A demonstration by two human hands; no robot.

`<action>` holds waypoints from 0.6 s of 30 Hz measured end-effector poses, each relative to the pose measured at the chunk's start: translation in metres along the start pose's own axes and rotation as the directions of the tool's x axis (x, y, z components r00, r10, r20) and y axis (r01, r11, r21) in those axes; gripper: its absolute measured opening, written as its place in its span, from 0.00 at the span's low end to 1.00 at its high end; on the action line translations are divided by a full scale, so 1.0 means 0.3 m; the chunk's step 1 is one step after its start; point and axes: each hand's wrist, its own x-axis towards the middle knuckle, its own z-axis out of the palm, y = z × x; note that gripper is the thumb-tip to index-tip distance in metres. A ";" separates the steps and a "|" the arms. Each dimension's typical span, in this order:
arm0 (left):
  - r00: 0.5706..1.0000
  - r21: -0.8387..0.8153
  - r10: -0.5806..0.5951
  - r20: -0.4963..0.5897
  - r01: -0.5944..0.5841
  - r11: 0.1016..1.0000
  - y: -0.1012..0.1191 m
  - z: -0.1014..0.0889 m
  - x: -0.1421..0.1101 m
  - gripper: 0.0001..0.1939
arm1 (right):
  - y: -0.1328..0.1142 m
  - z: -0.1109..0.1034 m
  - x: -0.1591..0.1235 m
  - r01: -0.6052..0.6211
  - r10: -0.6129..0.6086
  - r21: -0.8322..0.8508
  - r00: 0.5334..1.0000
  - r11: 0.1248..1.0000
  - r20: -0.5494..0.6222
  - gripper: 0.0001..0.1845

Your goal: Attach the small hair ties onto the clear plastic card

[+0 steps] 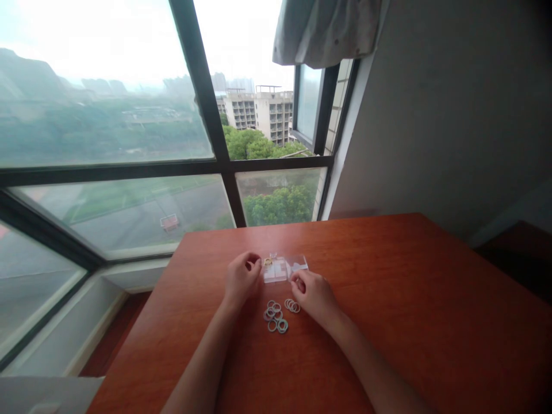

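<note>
A small clear plastic box [275, 275] with compartments lies on the wooden table, its clear lid [302, 261] folded open to the right. Something yellowish sits in its back left part. My left hand [242, 277] is closed at the box's left side, fingertips right against the edge; what they pinch is hidden. At the front right, by the lid, my right hand [317, 293] is also closed in a pinch around something too small to make out. Nearer to me lie several pale and greenish hair ties [273, 313] in a loose pile, and a small overlapping row of white hair ties [292, 305].
The reddish-brown table [388, 287] extends to both sides of my arms. Behind it stands a large window with a dark frame [224, 164], one pane tilted open. A grey curtain [328, 31] hangs at the top, and a plain wall [431, 126] rises to the right.
</note>
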 end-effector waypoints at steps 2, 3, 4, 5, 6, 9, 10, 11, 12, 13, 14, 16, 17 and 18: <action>1.000 0.022 0.004 0.000 -0.004 1.000 0.003 -0.007 0.001 0.07 | 0.003 -0.005 0.001 0.003 -0.004 0.008 0.999 1.000 0.039 0.05; 1.000 0.032 0.007 0.001 -0.007 0.999 0.004 -0.010 0.001 0.07 | 0.005 -0.007 0.001 0.005 -0.006 0.012 0.998 1.000 0.064 0.05; 1.000 0.042 0.012 0.004 -0.012 0.999 0.005 -0.013 0.001 0.07 | 0.009 -0.010 0.002 0.009 -0.011 0.019 0.996 1.000 0.092 0.05; 1.000 0.053 0.017 0.005 -0.017 0.998 0.006 -0.017 0.001 0.07 | 0.012 -0.014 0.002 0.015 -0.018 0.028 0.993 1.000 0.121 0.05; 1.000 0.062 0.023 0.007 -0.023 0.998 0.007 -0.021 0.000 0.06 | 0.017 -0.018 0.002 0.022 -0.028 0.040 0.988 0.999 0.151 0.05; 0.999 0.083 0.035 0.010 -0.036 0.996 0.013 -0.033 -0.002 0.06 | 0.030 -0.038 -0.003 0.051 -0.070 0.084 0.966 0.995 0.248 0.06; 0.999 0.087 0.039 0.012 -0.040 0.995 0.015 -0.036 -0.003 0.05 | 0.035 -0.046 -0.006 0.058 -0.084 0.098 0.956 0.993 0.281 0.06; 0.999 0.089 0.043 0.016 -0.044 0.995 0.018 -0.039 -0.004 0.05 | 0.039 -0.054 -0.009 0.062 -0.094 0.112 0.947 0.992 0.307 0.06; 0.999 0.091 0.046 0.021 -0.048 0.995 0.020 -0.042 -0.005 0.05 | 0.043 -0.062 -0.012 0.061 -0.099 0.124 0.940 0.990 0.326 0.06; 0.998 0.093 0.050 0.025 -0.053 0.994 0.022 -0.044 -0.006 0.05 | 0.046 -0.068 -0.015 0.057 -0.100 0.134 0.934 0.989 0.342 0.06; 0.998 0.092 0.056 0.027 -0.058 0.994 0.023 -0.045 -0.006 0.06 | 0.049 -0.073 -0.017 0.050 -0.097 0.138 0.931 0.989 0.353 0.05; 0.997 0.081 0.071 0.029 -0.073 0.994 0.025 -0.045 -0.007 0.06 | 0.052 -0.079 -0.019 0.042 -0.091 0.138 0.926 0.990 0.367 0.05; 0.996 0.070 0.079 0.031 -0.081 0.994 0.025 -0.044 -0.007 0.06 | 0.052 -0.080 -0.019 0.043 -0.091 0.135 0.925 0.990 0.369 0.05; 0.996 0.059 0.088 0.034 -0.090 0.994 0.026 -0.043 -0.007 0.06 | 0.052 -0.080 -0.020 0.047 -0.093 0.132 0.924 0.990 0.370 0.05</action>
